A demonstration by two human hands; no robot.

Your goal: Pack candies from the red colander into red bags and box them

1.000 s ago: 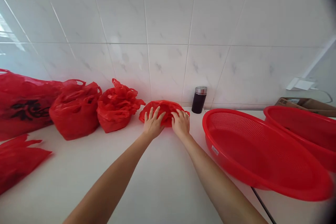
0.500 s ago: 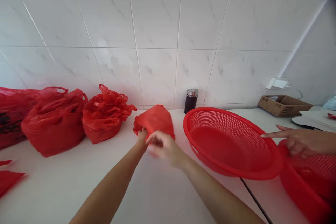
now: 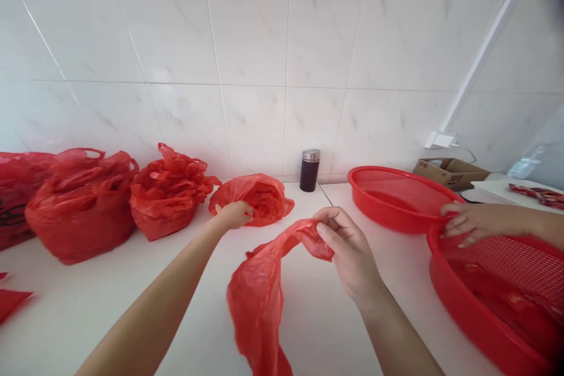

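Observation:
My right hand [image 3: 350, 249] pinches one end of a limp red plastic bag [image 3: 259, 294]. The rest of that bag hangs down toward the near side of the table. My left hand [image 3: 233, 215] lies at the near edge of another red plastic bag [image 3: 259, 182], its fingers curled over the rim. This second bag stands with its mouth open toward me, and crumpled red plastic shows inside. Left of it is a full red bag [image 3: 165, 211] with crumpled bags sticking out of the top.
More full red bags [image 3: 83, 211] stand at the left. A dark bottle [image 3: 309, 173] is by the tiled wall. At right are an upper red basket [image 3: 388, 217], a nearer red basket [image 3: 453, 288], another person's hand [image 3: 476, 223] and a cardboard box [image 3: 449, 173].
My right hand has moved right and now holds a limp bag. The second bag's mouth has turned toward me. The upper basket has been shifted back and right, beside the other person's hand.

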